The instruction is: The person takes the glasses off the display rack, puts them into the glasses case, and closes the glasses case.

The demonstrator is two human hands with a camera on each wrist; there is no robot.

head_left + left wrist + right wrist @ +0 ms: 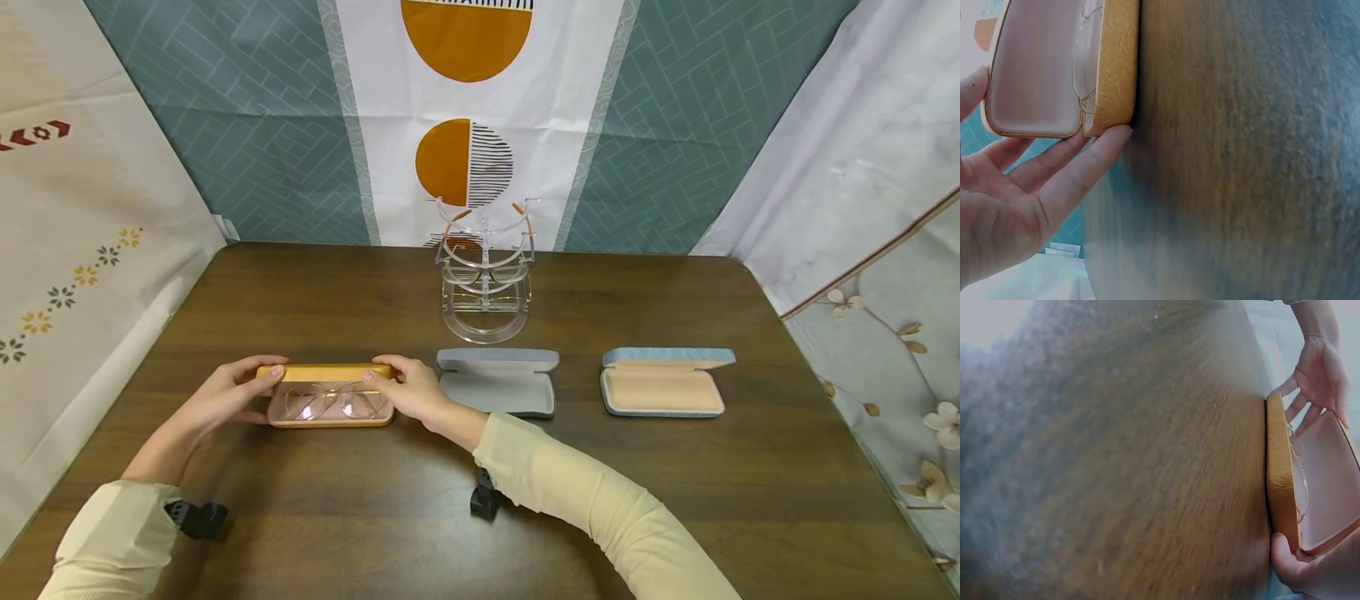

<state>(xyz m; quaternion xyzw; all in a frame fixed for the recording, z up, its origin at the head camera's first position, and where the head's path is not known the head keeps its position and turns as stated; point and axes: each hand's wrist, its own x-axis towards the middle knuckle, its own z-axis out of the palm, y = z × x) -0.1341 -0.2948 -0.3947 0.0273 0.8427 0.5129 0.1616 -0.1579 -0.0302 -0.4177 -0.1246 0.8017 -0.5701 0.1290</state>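
Note:
A yellow glasses case point(322, 372) with a pink lining lies on the table toward the left, its lid raised. Inside rests a pair of thin-framed glasses point(332, 402), partly hidden by the case wall in both wrist views. My left hand point(231, 392) grips the case's left end, thumb on the lid's front edge and fingers behind and along the end. At the right end, my right hand point(411, 390) holds the lid with its thumb in front and fingers behind. In the left wrist view, one fingertip point(1121, 132) touches the corner of the case's base.
Right of the yellow case stand an open grey glasses case point(498, 392) and, farther right, an open blue case point(663, 392) with a beige lining. Behind them is a clear display stand point(485, 321) carrying several glasses. The wooden table point(360, 517) meets patterned cloth at the back and sides.

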